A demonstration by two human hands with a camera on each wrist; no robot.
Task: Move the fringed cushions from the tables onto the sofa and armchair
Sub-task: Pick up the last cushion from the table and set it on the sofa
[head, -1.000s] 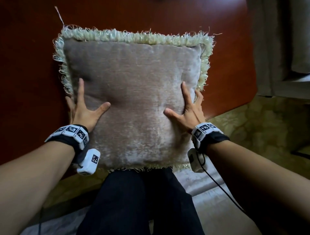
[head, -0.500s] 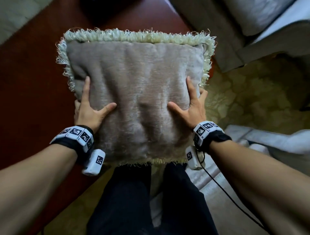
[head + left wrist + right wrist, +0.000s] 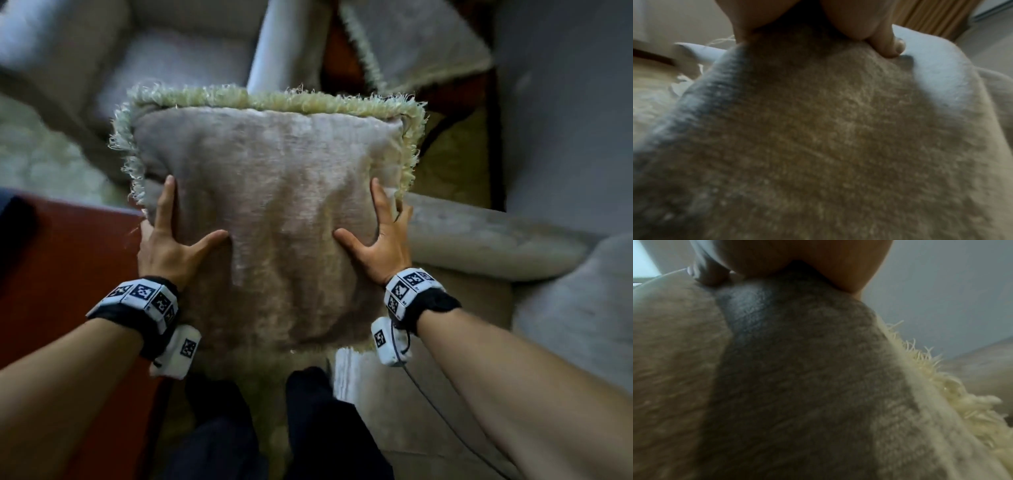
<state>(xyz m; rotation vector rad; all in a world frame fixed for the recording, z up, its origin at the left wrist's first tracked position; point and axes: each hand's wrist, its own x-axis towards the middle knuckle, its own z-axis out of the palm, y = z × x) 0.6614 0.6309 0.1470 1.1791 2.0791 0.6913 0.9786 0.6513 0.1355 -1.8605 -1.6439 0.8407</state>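
Note:
A beige velvet cushion with a pale fringe (image 3: 270, 205) is held up in front of me, clear of the furniture. My left hand (image 3: 171, 240) grips its left side and my right hand (image 3: 383, 240) its right side. Both thumbs lie on the top face, and most of the other fingers are hidden round the edges. The left wrist view is filled by the cushion fabric (image 3: 818, 146) with a thumb (image 3: 888, 45) pressed into it. Fabric and fringe (image 3: 941, 386) fill the right wrist view. A second fringed cushion (image 3: 411, 44) lies on a small dark red table (image 3: 342, 65) at the top.
A grey armchair (image 3: 171, 65) stands at the upper left beyond the cushion. A grey sofa (image 3: 479, 246) runs along the right. The red-brown table (image 3: 68, 274) is at the left beside my legs (image 3: 222, 428). Patterned carpet (image 3: 452, 164) lies between the furniture.
The cushion has come off the red-brown table and swung to the right. Armchair, sofa and a second cushion have come into sight. Both hands keep the same grip.

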